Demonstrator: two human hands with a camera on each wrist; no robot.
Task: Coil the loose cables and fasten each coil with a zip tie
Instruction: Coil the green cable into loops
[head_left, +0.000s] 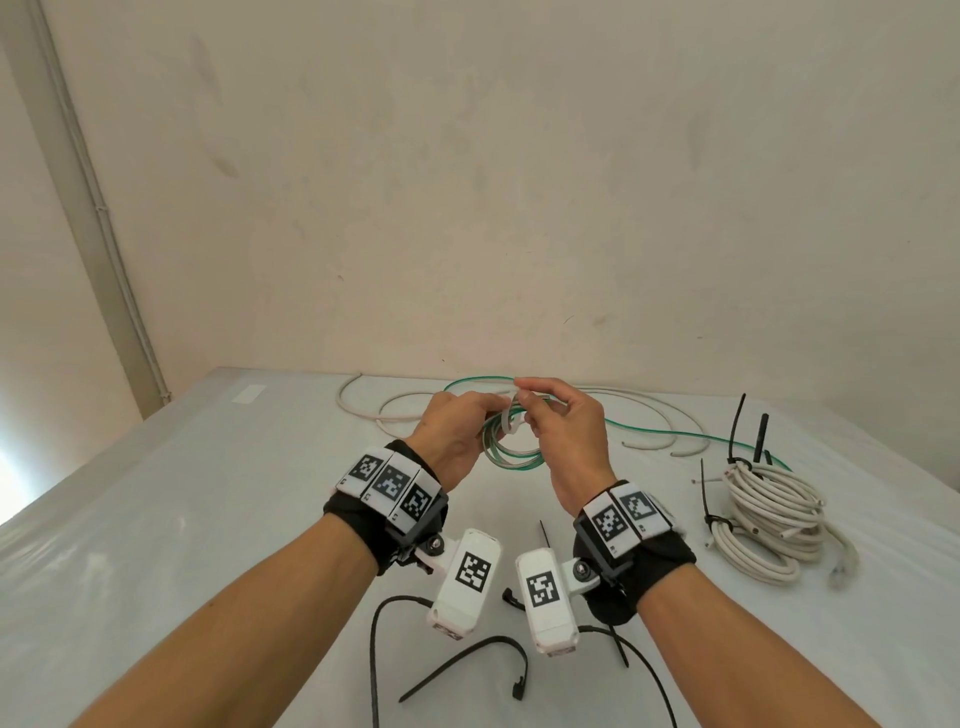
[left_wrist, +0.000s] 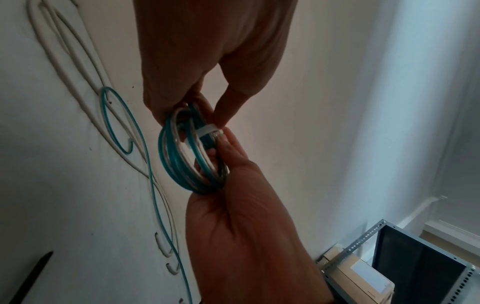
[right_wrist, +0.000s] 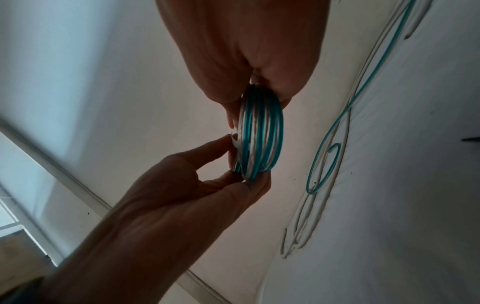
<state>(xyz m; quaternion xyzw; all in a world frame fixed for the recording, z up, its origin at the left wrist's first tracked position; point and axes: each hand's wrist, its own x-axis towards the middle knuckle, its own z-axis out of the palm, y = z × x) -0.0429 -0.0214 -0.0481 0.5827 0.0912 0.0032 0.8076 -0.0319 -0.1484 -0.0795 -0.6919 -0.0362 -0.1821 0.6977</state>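
While both hands work above the tabletop (head_left: 208, 493), the green-and-white coil (head_left: 511, 457) hangs between them, held up in the air near the middle. Left hand (head_left: 457, 436) grips one side of the coil, fingers curled round the bundled turns. Right hand (head_left: 561, 431) pinches at the top, thumb and forefinger closed on a white zip tie (left_wrist: 209, 131) that wraps across the strands. From the left wrist view that tie sits snug over the turns, right at the fingertips (left_wrist: 221, 119). From the right wrist view the coil (right_wrist: 262, 135) shows edge-on, turns stacked side by side, both hands touching it. A tail of the same green cable (head_left: 665, 428) runs off from the coil to the right across the tabletop. Behind the hands, loose white cable (head_left: 374, 410) lies in wide loops near the far edge. Over on the right, a fat white coil (head_left: 769, 514) rests flat, with black zip ties (head_left: 737, 436) around it, their ends sticking up. Nearer the person, several black loose ties (head_left: 467, 665) lie scattered, some bent into arcs, partly hidden under the wrist cameras. Left wrist view also catches a grey metal rack (left_wrist: 426, 265) low beside the wall.
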